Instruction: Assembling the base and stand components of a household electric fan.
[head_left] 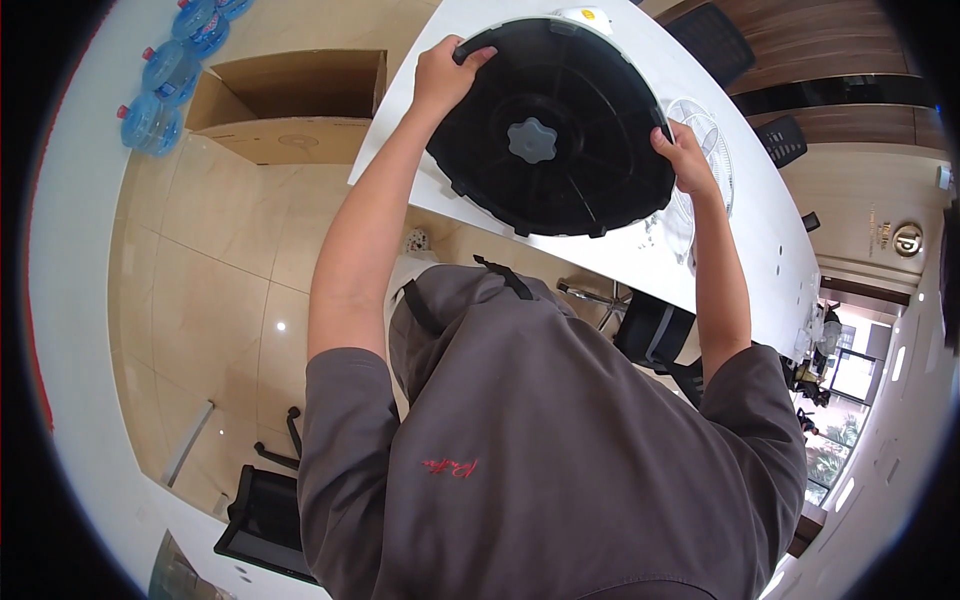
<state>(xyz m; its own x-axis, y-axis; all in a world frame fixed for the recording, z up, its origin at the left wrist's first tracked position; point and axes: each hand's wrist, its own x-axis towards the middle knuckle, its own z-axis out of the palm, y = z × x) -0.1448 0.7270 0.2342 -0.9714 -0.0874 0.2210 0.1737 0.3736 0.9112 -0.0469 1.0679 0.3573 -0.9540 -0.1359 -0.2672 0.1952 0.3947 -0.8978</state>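
Both my hands hold a large round black fan base (480,125), tilted up over the white table with its ribbed face toward me. A grey lobed knob (532,140) sits at its middle. My left hand (446,78) grips the rim at the upper left, thumb over the edge. On the right side of the rim, my right hand (686,160) is closed with its thumb on the near face. The fingers behind the rim are hidden. Beyond my right hand a white wire fan grille (718,150) lies on the table, partly covered by that hand and arm.
The white table (770,235) runs off to the right. An open cardboard box (290,140) stands on the tiled floor at left, near several blue water bottles (170,75). Black chairs stand at lower left (265,525), under the table (655,330) and across it (710,45).
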